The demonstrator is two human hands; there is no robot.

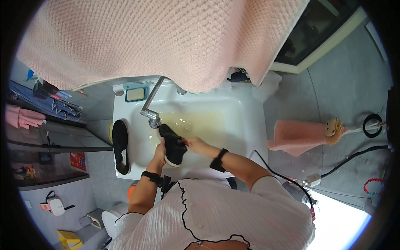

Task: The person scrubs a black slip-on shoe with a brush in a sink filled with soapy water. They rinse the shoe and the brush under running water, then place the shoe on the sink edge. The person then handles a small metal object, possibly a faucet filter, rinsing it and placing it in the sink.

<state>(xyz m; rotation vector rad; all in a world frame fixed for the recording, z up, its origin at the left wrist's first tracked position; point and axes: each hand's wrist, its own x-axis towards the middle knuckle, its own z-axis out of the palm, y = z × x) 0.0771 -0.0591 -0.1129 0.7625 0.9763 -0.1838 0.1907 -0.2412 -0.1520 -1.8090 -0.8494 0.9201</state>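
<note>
My left hand [160,153] grips a black shoe [172,145] with a pale sole edge, along its left side. The shoe is held over the white washbasin [247,137], beneath the chrome faucet [154,121]. Murky yellowish water [206,125] stands in the bowl. My right hand [198,145] is at the shoe's right side, its fingers pinched on a small dark object [181,142] against the upper; blur hides whether it is a brush or part of the shoe. A second black shoe [120,147] lies on the basin's left rim.
A soap bar [135,94] sits in a blue dish at the back left corner. A pink towel [162,40] hangs low over the basin's back. To the right hang a small pink hand towel [297,136] and a black cable [281,176]. A toilet [114,215] stands lower left.
</note>
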